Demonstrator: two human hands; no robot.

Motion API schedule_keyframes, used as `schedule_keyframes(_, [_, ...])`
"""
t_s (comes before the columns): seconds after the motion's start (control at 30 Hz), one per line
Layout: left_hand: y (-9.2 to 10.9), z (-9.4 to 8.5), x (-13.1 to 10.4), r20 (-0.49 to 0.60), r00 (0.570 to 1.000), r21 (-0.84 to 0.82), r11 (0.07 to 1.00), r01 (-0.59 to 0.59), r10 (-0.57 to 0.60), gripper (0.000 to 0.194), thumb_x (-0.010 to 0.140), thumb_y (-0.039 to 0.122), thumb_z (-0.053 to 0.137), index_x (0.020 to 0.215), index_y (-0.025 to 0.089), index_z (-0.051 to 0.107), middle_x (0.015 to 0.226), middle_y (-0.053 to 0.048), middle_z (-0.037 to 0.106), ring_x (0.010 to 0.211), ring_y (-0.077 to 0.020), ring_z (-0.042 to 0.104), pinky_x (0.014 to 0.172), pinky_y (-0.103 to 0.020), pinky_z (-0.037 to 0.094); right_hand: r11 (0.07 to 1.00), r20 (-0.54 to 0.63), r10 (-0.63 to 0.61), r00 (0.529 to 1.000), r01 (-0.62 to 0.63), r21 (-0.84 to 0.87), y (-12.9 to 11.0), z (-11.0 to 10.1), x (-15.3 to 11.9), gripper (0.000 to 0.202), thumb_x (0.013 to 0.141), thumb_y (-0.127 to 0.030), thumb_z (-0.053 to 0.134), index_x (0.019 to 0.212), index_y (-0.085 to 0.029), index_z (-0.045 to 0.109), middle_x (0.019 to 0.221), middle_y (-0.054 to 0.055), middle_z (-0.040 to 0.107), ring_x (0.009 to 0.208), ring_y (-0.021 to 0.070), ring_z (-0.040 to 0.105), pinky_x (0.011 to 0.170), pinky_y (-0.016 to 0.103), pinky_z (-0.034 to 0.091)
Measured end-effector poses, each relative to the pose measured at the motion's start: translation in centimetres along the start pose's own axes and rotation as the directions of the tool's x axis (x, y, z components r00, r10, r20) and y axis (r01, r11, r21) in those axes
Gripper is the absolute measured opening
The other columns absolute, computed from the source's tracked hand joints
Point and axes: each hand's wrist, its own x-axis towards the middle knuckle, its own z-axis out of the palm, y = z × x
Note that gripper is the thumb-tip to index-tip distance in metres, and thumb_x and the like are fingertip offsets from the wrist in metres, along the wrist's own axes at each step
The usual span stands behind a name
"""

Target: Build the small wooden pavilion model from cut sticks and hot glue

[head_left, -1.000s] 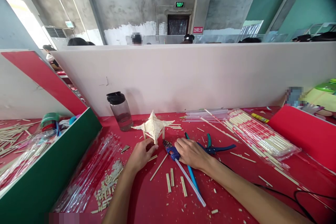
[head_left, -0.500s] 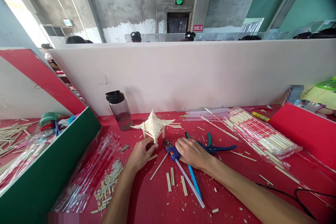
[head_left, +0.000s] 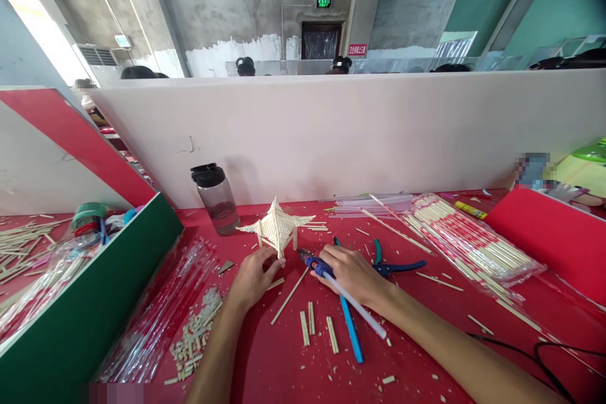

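A small pavilion model (head_left: 277,226) made of pale sticks, with a peaked roof and upswept corners, stands upright on the red table. My left hand (head_left: 255,274) pinches the foot of its front post. My right hand (head_left: 348,271) is wrapped round a blue hot glue gun (head_left: 313,263), whose dark nozzle points at the model from the right, apart from it. A long translucent glue stick (head_left: 360,309) juts out of the gun's rear toward me. Under my right hand lie blue-handled pliers (head_left: 351,331), partly hidden, with further blue and green handles (head_left: 400,267) behind.
Short stick pieces (head_left: 305,328) and a heap of cut bits (head_left: 192,341) lie in front. A water bottle (head_left: 215,199) stands behind left. Bagged sticks (head_left: 473,240) lie right, near a black cable (head_left: 544,353). A green divider (head_left: 108,278) and white partition (head_left: 350,132) bound the table.
My right hand has shifted the glue gun slightly right and turned it, so the glue stick's rear end swings right and up. My left hand and the model stay put.
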Motion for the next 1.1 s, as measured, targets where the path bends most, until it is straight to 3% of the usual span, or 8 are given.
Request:
schedule_keyframes(0.07, [-0.2,-0.3,-0.1,0.01,1.0,0.006,1.0,0.006,-0.006,0.031,0.093,0.042,0.05,0.078,0.019,0.065,0.079,-0.004,0.071,0.071,-0.0188,0.062,0.067,-0.025,0.043,0.977,-0.021,0.117,0.993,-0.111,0.181,-0.3,-0.8,0.2,0.028,0.096,-0.043,0.052,0.092,-0.019,0.066,0.091,0.007,0.068,0.08,0.0214,0.064,0.07,0.03,0.045])
schedule_keyframes(0.17, [-0.8,-0.8,-0.4,0.027,0.999,-0.011,0.999,0.04,-0.04,0.032,0.094,0.043,0.049,0.085,0.019,0.069,0.083,-0.005,0.074,0.074,-0.0203,0.065,0.068,-0.026,0.045,0.862,0.024,0.261,0.965,-0.244,0.445,-0.7,-1.9,0.6,0.039,0.095,-0.051,0.049,0.078,-0.021,0.068,0.076,0.004,0.07,0.072,0.0212,0.065,0.066,0.029,0.045])
schedule_keyframes(0.23, [-1.3,-1.1,-0.5,0.029,0.997,-0.027,0.997,0.069,-0.068,0.032,0.093,0.044,0.05,0.091,0.019,0.07,0.087,-0.006,0.076,0.077,-0.0218,0.068,0.071,-0.027,0.046,0.719,0.112,0.349,0.93,-0.343,0.604,-0.9,-1.9,0.8,0.047,0.094,-0.056,0.047,0.07,-0.02,0.066,0.065,0.003,0.066,0.061,0.0188,0.063,0.06,0.028,0.044])
schedule_keyframes(0.3, [-1.6,-1.4,-0.6,0.014,0.996,-0.033,0.995,0.094,-0.094,0.032,0.092,0.044,0.051,0.094,0.02,0.071,0.09,-0.006,0.077,0.08,-0.0236,0.07,0.074,-0.028,0.048,0.508,0.241,0.433,0.869,-0.456,0.731,-1.3,-1.2,0.9,0.054,0.092,-0.064,0.045,0.071,-0.018,0.065,0.058,0.0,0.06,0.047,0.0146,0.056,0.05,0.026,0.041])
schedule_keyframes(0.4, [-1.7,-1.7,-0.7,0.012,0.995,-0.046,0.994,0.099,-0.098,0.033,0.091,0.046,0.052,0.096,0.019,0.071,0.094,-0.007,0.078,0.084,-0.0258,0.071,0.076,-0.03,0.049,0.284,0.37,0.493,0.787,-0.547,0.787,-2.0,0.4,0.7,0.058,0.089,-0.07,0.044,0.072,-0.016,0.062,0.053,-0.002,0.055,0.04,0.0111,0.051,0.043,0.022,0.038])
schedule_keyframes(0.47, [-1.6,-1.9,-0.7,0.019,0.996,-0.052,0.995,0.088,-0.087,0.035,0.091,0.047,0.052,0.098,0.019,0.072,0.097,-0.007,0.078,0.087,-0.0265,0.071,0.077,-0.031,0.05,0.285,0.379,0.49,0.785,-0.555,0.781,-2.5,1.2,0.6,0.057,0.09,-0.068,0.045,0.071,-0.016,0.06,0.052,-0.003,0.052,0.039,0.0102,0.051,0.041,0.021,0.038])
schedule_keyframes(0.63, [-1.5,-2.2,-0.8,0.013,0.998,-0.036,0.998,0.058,-0.057,0.038,0.092,0.046,0.049,0.101,0.017,0.072,0.103,-0.009,0.077,0.093,-0.0278,0.07,0.082,-0.033,0.05,0.429,0.3,0.483,0.822,-0.521,0.738,-3.9,1.8,0.9,0.053,0.093,-0.063,0.042,0.07,-0.017,0.058,0.051,-0.004,0.05,0.039,0.0119,0.056,0.041,0.021,0.039])
schedule_keyframes(1.1, [-1.8,-2.8,-0.9,0.016,0.999,-0.112,0.993,0.045,-0.043,0.037,0.091,0.048,0.053,0.104,0.02,0.074,0.105,-0.003,0.078,0.095,-0.0277,0.072,0.085,-0.03,0.051,0.428,0.333,0.489,0.806,-0.554,0.714,-4.9,4.5,2.2,0.056,0.095,-0.065,0.035,0.064,-0.02,0.049,0.052,-0.002,0.051,0.038,0.014,0.058,0.038,0.022,0.036])
